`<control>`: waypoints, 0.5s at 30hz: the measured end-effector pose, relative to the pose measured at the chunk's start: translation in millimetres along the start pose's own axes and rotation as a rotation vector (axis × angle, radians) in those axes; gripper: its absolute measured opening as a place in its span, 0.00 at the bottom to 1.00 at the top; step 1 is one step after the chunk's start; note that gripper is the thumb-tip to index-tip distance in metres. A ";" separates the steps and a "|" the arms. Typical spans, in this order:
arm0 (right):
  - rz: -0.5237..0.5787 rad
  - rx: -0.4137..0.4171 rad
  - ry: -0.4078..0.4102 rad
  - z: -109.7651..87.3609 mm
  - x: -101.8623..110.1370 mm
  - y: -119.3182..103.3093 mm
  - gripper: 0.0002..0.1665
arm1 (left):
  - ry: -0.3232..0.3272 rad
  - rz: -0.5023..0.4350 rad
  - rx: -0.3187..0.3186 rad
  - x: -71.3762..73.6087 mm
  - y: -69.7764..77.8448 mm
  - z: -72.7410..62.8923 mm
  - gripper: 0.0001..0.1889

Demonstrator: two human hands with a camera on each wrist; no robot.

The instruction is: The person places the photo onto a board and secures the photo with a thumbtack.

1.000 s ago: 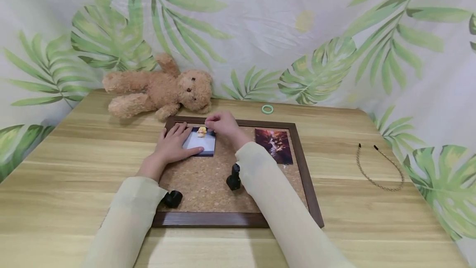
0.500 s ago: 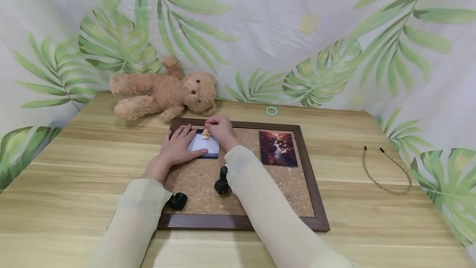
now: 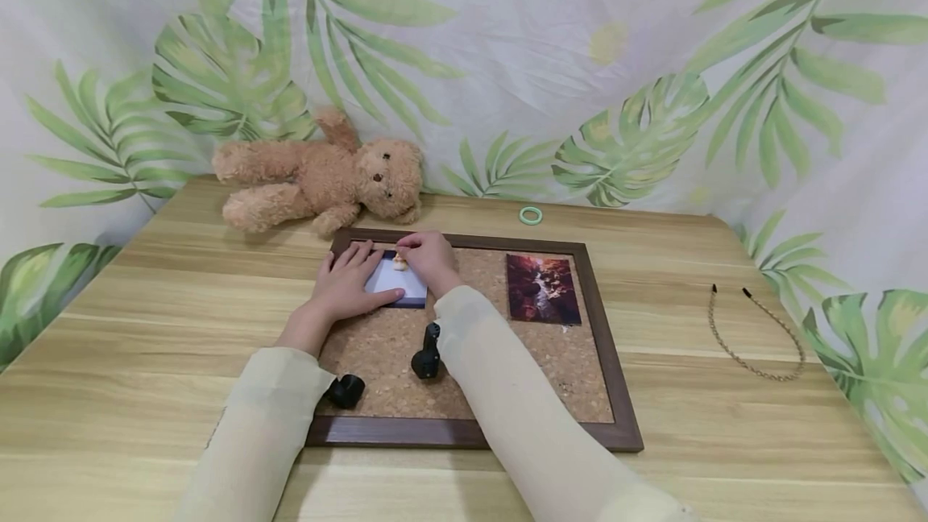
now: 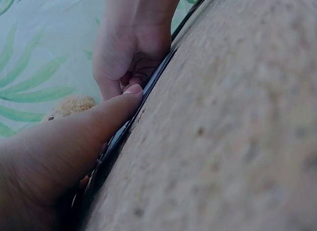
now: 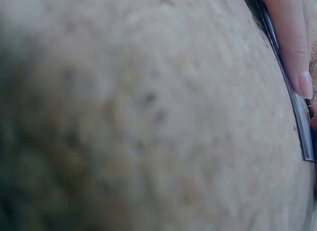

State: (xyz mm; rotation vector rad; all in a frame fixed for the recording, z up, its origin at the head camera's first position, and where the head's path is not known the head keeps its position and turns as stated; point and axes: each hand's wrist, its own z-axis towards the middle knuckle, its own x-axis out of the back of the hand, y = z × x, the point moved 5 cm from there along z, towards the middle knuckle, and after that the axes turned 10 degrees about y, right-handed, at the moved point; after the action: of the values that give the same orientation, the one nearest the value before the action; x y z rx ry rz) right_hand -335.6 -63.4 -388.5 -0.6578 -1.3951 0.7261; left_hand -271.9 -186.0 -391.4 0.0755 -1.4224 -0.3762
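Note:
My left hand [image 3: 346, 284] lies flat with spread fingers over the left side of a pale blue photo [image 3: 409, 284], its thumb [image 4: 111, 114] across the lower part. The photo rests on the upper left of a framed cork board [image 3: 391, 349]. A small yellow-orange figure [image 3: 400, 263] sits near the photo's top edge. With curled fingers, my right hand [image 3: 431, 260] pinches this figure's upper part; the fingertips cover some of it. In the right wrist view the left thumb [image 5: 297, 57] presses on the photo [image 5: 299, 119], and the right fingers barely show at the edge.
A dark red photo [image 3: 542, 290] lies on the board's upper right. Behind the board are a teddy bear [image 3: 312, 176] on its side and a green ring [image 3: 531, 216]. A thin chain [image 3: 754, 357] lies at right. Black wrist cameras [image 3: 426, 357] hang close above the cork.
My right hand has shifted left onto the small figure, with its fingertips covering more of it. The left hand stays on the photo. The head view has shifted slightly.

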 end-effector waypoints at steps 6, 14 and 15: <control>-0.036 0.031 -0.022 0.0 -2.5 -0.5 0.06 | -0.007 -0.004 0.001 -0.8 0.0 0.3 0.46; -0.017 0.037 -0.025 -0.9 -2.8 -0.7 0.06 | -0.014 -0.015 0.007 -1.4 -0.7 0.7 0.46; -0.023 0.040 -0.026 -0.8 -2.8 -0.9 0.06 | -0.014 -0.015 0.008 -1.6 -0.7 0.9 0.45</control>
State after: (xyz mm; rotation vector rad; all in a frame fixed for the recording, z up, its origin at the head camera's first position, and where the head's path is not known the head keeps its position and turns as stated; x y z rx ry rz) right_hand -334.9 -66.1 -389.7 -0.6027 -1.4062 0.7448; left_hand -273.1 -186.0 -393.0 0.0899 -1.4381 -0.3844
